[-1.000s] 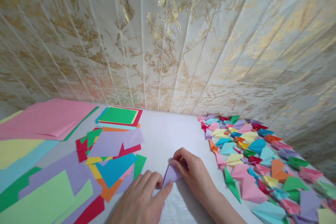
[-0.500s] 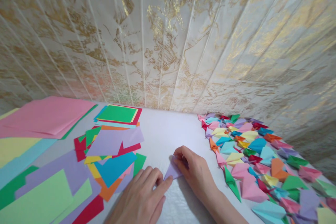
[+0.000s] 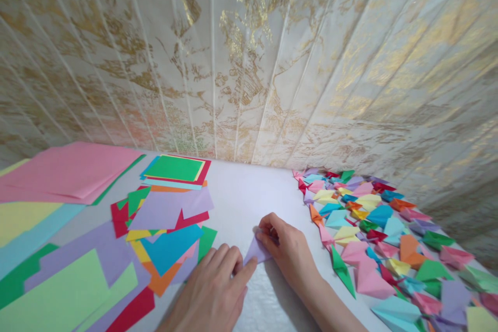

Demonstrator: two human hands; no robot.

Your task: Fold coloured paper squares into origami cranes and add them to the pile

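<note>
A small folded piece of purple paper [image 3: 253,252] lies on the white table between my two hands. My left hand [image 3: 218,282] presses the paper's lower left edge down with its index fingertip, while its other fingers are curled under. At the paper's right side, my right hand [image 3: 284,249] pinches its upper edge between thumb and bent fingers. The fingers of that hand hide part of the fold.
Cut paper sheets in several colours, among them a blue piece [image 3: 171,246] and light green sheets [image 3: 58,290], spread over the left side. A pink stack [image 3: 73,171] lies at the far left. Many folded paper shapes [image 3: 373,238] cover the right side. A patterned curtain [image 3: 241,62] hangs behind.
Hardly anything differs. My right hand's fingers have shifted very slightly upward on the purple paper, and the view has moved a touch.
</note>
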